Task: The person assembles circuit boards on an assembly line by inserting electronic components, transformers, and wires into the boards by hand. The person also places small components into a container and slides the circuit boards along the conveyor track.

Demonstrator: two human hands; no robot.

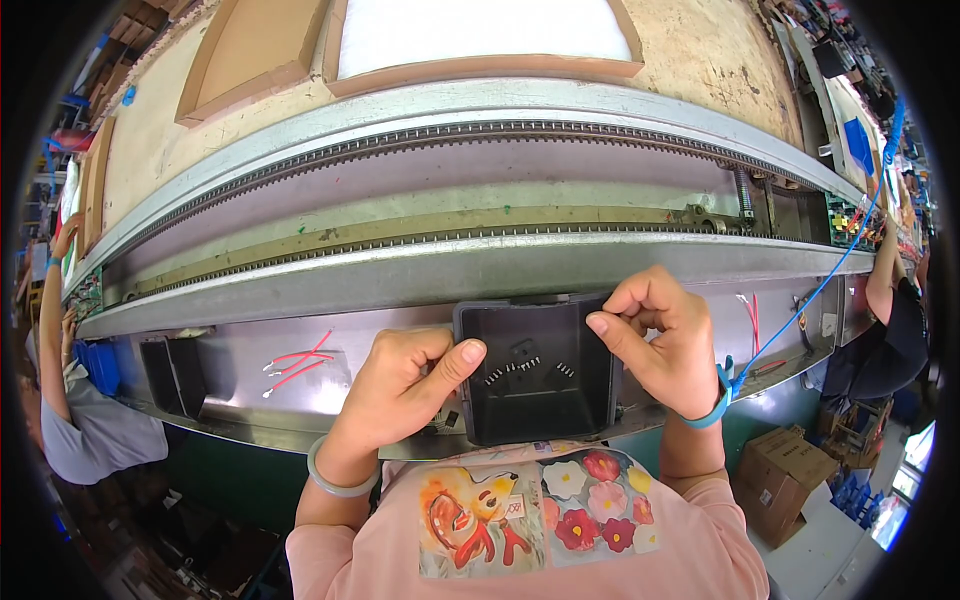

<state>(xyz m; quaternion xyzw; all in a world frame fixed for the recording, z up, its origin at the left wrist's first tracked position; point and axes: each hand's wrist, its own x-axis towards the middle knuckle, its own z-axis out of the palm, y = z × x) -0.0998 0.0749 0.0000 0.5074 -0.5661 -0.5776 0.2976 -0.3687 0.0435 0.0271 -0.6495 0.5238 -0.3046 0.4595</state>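
Observation:
A black plastic bin (540, 412) stands between my hands, close to my chest. Inside it lie several small silvery screw-like pieces (520, 368) in short curved rows, with a small dark piece among them. My left hand (405, 382) grips the bin's left wall, thumb over the rim and the other fingers curled outside. At the far right corner of the bin, my right hand (660, 345) is closed, thumb and index finger pinched at the rim. A blue wrist strap (722, 398) with a coiled blue cord circles my right wrist.
Red wires (298, 362) with metal ends lie to the left, more red wires (750, 322) to the right. Another black bin (172, 375) stands at the far left. Beyond runs a metal conveyor rail (480, 262) with chains. Co-workers' arms (52, 340) (882, 268) reach in at both sides.

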